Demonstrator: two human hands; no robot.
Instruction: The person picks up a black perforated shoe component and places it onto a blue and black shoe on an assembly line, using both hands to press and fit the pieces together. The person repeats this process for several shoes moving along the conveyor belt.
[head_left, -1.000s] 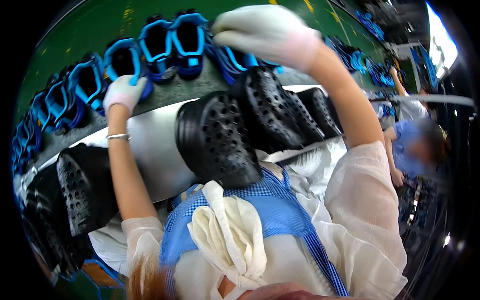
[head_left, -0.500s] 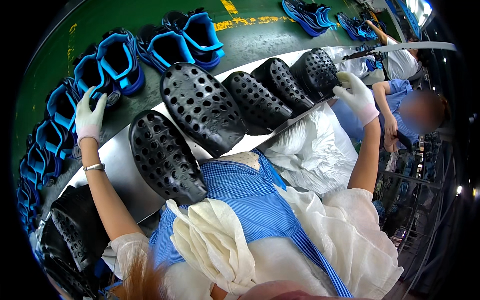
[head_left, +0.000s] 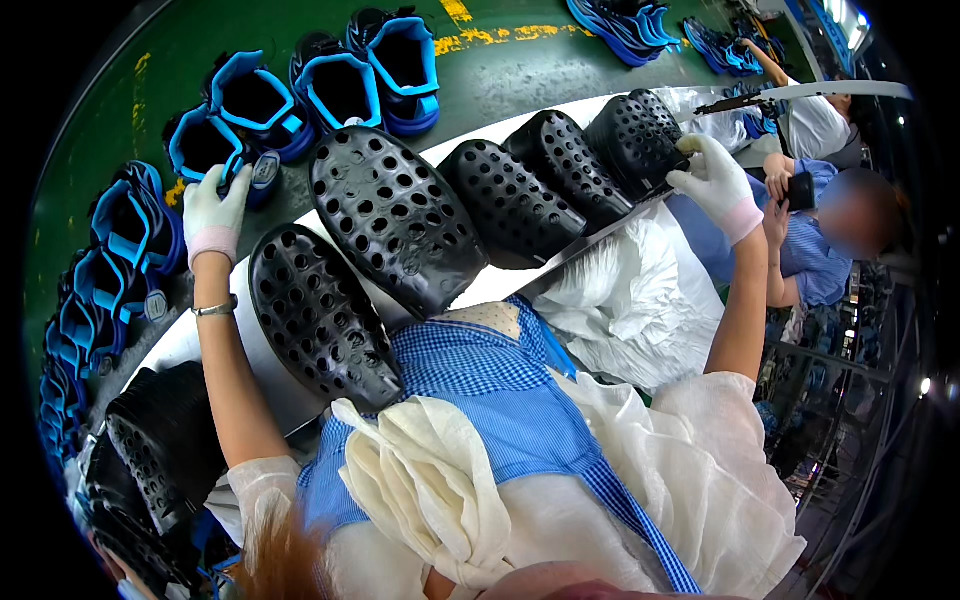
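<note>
The white-gloved left hand (head_left: 215, 218) has its grip pinched on the rear rim of a black high-collared shoe (head_left: 203, 145), whose wide opening is edged in a thick bright-blue lining and which sits in a row of matching shoes (head_left: 345, 85) just beyond the pale, smooth metal surface (head_left: 175, 350). The white-gloved right hand (head_left: 718, 190) curls its grip at the end of glossy black rounded pieces (head_left: 637, 145) full of round holes; whether it clasps them, I cannot tell.
</note>
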